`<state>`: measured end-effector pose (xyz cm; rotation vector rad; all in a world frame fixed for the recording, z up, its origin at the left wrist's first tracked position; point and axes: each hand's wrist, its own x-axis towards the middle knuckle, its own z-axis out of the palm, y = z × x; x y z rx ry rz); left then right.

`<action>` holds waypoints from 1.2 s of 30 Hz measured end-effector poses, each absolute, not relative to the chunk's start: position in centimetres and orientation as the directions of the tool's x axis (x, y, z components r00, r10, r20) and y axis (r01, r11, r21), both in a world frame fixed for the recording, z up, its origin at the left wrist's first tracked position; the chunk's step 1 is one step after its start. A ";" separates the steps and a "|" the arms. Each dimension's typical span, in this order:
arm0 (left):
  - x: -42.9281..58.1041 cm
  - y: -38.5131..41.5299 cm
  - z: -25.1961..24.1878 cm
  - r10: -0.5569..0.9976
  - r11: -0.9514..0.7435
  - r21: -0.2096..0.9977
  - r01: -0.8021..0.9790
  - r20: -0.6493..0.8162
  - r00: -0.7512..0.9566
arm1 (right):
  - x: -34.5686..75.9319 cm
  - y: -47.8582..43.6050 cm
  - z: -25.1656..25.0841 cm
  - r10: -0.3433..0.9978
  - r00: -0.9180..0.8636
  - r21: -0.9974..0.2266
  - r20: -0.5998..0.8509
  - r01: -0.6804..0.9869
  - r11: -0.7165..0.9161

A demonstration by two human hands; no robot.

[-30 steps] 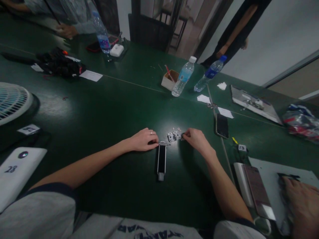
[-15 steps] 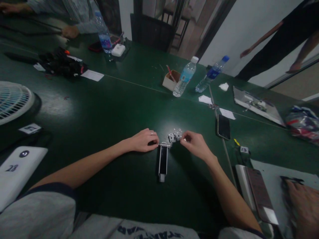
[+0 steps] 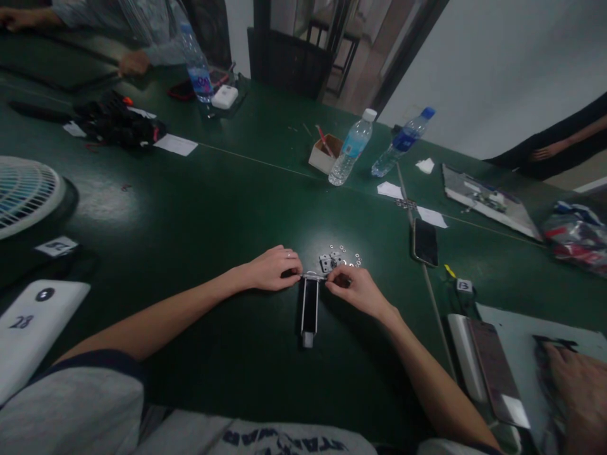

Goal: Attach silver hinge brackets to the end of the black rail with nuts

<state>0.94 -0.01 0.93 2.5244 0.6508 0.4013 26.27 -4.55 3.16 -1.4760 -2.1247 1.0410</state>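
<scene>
Fitting step, apparently: left hand [image 3: 272, 270] fingers pinch the bracket [image 3: 309, 304] end, right hand [image 3: 353, 289] fingers closed there on something too small to identify, washers [image 3: 349, 258] just beyond; next calls for fine alignment.

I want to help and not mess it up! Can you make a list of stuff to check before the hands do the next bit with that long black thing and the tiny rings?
1. Left hand steadying the top end of the long black part: ok.
2. Right hand at the same top end, fingertips pinched: ok; what they pinch: cannot tell.
3. Small metal brackets lying just beyond the part: ok.
4. Tiny rings loose beside the brackets, within reach: ok.
5. Phone apart from the work spot: ok.
6. Part lying flat on the green table: ok.
</scene>
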 end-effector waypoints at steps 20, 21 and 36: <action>0.8 0.0 0.8 0.515 -0.756 0.545 0.362 0.155 0.843 | 29.5 -2.7 5.0 0.902 -0.428 -0.582 0.058 0.720 0.379; 0.9 0.0 0.8 0.512 -0.758 0.547 0.356 0.161 0.844 | 30.5 -2.3 5.4 0.923 -0.380 -0.528 0.057 0.773 0.351; 0.9 -0.1 1.0 0.515 -0.754 0.548 0.362 0.151 0.844 | 32.8 -0.8 3.8 0.920 -0.377 -0.318 -0.103 0.889 0.329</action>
